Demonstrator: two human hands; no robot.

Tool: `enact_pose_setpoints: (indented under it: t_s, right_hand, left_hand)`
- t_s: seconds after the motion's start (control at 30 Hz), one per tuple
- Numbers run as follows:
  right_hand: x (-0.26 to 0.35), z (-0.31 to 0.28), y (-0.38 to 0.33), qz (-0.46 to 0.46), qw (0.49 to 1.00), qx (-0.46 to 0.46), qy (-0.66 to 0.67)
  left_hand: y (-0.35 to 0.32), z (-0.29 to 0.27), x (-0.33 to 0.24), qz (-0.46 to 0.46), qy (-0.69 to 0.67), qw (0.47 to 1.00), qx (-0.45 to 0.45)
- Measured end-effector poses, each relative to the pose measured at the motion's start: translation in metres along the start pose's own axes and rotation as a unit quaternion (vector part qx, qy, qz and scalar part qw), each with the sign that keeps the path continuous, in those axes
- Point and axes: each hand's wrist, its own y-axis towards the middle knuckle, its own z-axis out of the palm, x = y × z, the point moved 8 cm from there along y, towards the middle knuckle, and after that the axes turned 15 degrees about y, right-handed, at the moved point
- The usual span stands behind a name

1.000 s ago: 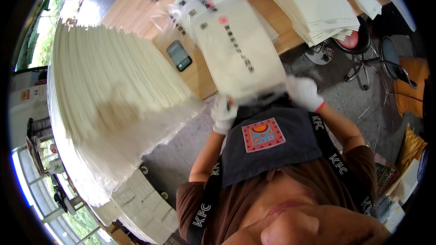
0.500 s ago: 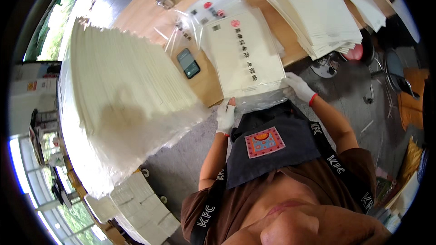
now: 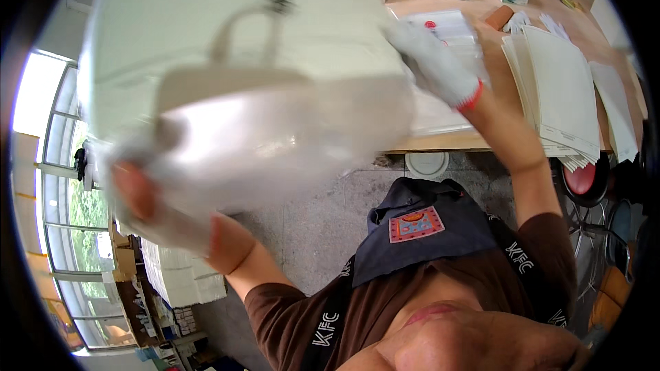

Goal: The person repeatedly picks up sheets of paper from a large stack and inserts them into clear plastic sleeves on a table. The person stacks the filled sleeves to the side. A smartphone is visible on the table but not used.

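Left of the table [image 3: 512,89], aloft, is the bagged packet [image 3: 275,69]; left hand [image 3: 158,209] pinches its outer near corner, thumb uppermost; right hand [image 3: 436,62] meets its table-side edge, closure blurred, cannot tell; best kept level, evenly supported.

It looks like a packing workshop: the wooden worktable [image 3: 503,89] bears paper stacks [image 3: 560,96] by its front right corner, plastic bags [image 3: 440,118] along its front edge.

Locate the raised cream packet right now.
In the head view, the cream packet spans the upper left, between the left hand at its lower-left corner and the right hand at its right edge.
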Motion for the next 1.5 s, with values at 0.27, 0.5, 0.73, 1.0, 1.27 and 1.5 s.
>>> enact_pose_setpoints:
  t_s: [0.27,0.5,0.73,1.0,1.27,1.5]
  right_hand:
    - [-0.005,0.148,0.097,0.061,0.951,0.223,-0.207]
    - [0.024,0.063,0.050,0.077,0.963,0.140,-0.217]
    - [0.010,-0.103,-0.057,0.078,0.983,-0.123,-0.110]
    - [-0.061,-0.207,-0.228,0.119,0.916,-0.382,0.024]
    - [-0.071,-0.226,-0.249,0.120,0.902,-0.411,0.064]
    - [-0.082,-0.248,-0.215,0.130,0.912,-0.388,0.032]
  left_hand:
    - [-0.010,0.044,0.205,-0.218,0.168,0.944,0.181]
    - [-0.148,0.060,-0.012,0.057,0.029,0.975,-0.214]
    - [-0.235,0.305,-0.211,-0.014,-0.373,0.907,0.194]
    - [-0.297,0.495,-0.210,-0.065,0.024,0.919,0.387]
    - [-0.226,0.469,-0.235,-0.057,-0.168,0.920,0.350]
    - [-0.271,0.398,-0.320,0.028,-0.332,0.813,0.478]
